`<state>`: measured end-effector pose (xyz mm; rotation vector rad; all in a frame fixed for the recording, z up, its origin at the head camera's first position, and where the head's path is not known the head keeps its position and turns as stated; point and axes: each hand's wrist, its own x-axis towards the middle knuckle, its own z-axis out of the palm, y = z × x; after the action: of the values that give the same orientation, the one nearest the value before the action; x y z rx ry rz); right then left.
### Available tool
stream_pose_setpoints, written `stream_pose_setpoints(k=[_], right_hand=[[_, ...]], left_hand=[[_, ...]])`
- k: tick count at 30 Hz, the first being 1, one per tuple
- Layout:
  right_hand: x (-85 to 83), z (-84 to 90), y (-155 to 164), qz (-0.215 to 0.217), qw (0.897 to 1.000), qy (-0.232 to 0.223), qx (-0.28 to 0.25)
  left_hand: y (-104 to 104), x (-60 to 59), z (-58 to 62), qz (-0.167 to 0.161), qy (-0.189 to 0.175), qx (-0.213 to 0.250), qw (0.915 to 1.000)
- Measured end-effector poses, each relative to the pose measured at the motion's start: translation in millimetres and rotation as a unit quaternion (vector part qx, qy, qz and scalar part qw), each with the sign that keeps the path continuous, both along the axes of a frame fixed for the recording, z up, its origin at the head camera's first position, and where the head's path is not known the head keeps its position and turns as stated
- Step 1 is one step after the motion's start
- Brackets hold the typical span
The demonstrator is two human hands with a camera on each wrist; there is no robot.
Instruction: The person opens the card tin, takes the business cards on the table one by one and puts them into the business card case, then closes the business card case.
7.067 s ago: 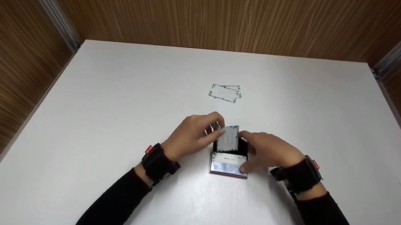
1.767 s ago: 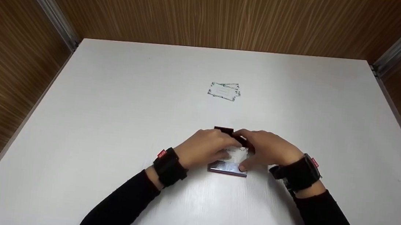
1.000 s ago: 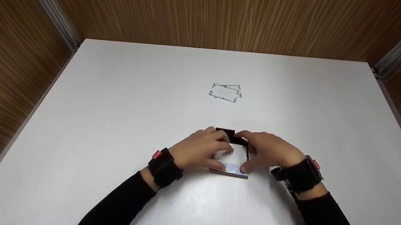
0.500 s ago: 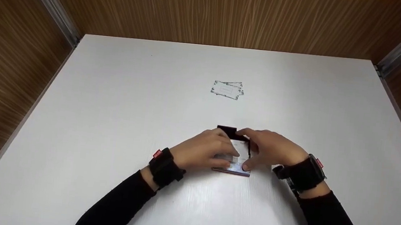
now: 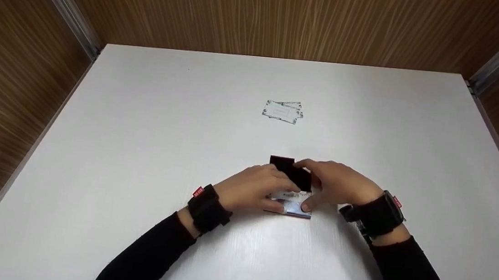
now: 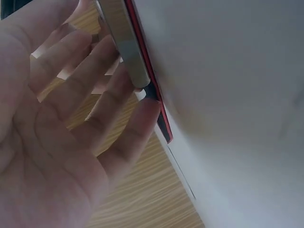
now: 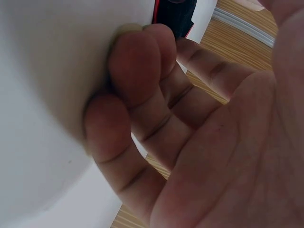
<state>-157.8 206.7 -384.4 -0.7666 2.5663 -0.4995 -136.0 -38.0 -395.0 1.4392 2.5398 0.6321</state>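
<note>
A small card case [image 5: 292,209] lies on the white table [image 5: 138,156], its silver base toward me and its black lid [image 5: 293,172] tilted down over a pale card inside. My left hand [image 5: 254,190] rests against the case's left side. In the left wrist view its fingers [image 6: 95,95] are nearly straight, tips touching the case's metal edge [image 6: 124,45]. My right hand [image 5: 337,185] grips the case, with the thumb at the front right corner and the index finger on the lid. The right wrist view shows curled fingers [image 7: 137,104] and a bit of the black lid [image 7: 176,14].
A few loose patterned cards [image 5: 282,111] lie overlapped farther back at the table's middle. Wood-panel walls close in the table on three sides. Both wrists wear black straps with cameras.
The card that stood upright in the case has been pushed down into it. In the last half second the black lid has swung lower over the card and my left fingers have drawn back.
</note>
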Motion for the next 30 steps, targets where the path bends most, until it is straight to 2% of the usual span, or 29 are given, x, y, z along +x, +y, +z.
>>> stream_pose_setpoints(k=[4, 7, 9, 12, 15, 19, 22, 26, 30], right_hand=[[-0.9, -2.0, 0, 0.000, 1.000, -0.007, -0.001], [-2.1, -2.8, 1, 0.004, 1.000, -0.007, -0.001], [-2.7, -3.1, 2, 0.007, 1.000, -0.006, 0.001], [-3.2, -3.1, 4, 0.012, 1.000, -0.009, 0.004], [-4.1, -2.0, 8, 0.016, 1.000, -0.016, 0.004], [-7.9, 1.4, 13, 0.013, 1.000, -0.027, -0.003], [-13.6, 3.8, 14, -0.001, 1.000, 0.004, -0.008], [-26.7, 7.3, 7, -0.017, 0.996, 0.086, 0.000], [-41.3, 5.5, -4, -0.001, 0.992, 0.128, 0.014]], left_hand=[[-4, -3.1, 0.1, 0.004, 0.001, 0.008, 1.0000], [-7, -6.4, 0.1, 0.033, 0.018, 0.009, 0.9993], [-9, -8.5, -0.7, 0.061, 0.029, -0.009, 0.9977], [-10, -10.3, -2.6, 0.097, 0.025, -0.058, 0.9933], [-10, -11.1, -3.9, 0.115, 0.005, -0.096, 0.9887], [-5, -11.8, -3.7, 0.131, -0.014, -0.107, 0.9854], [-2, -12.0, -3.2, 0.137, -0.021, -0.117, 0.9834], [-1, -11.0, -4.8, 0.145, -0.025, -0.123, 0.9813], [-2, -7.8, -8.6, 0.150, -0.017, -0.128, 0.9802]])
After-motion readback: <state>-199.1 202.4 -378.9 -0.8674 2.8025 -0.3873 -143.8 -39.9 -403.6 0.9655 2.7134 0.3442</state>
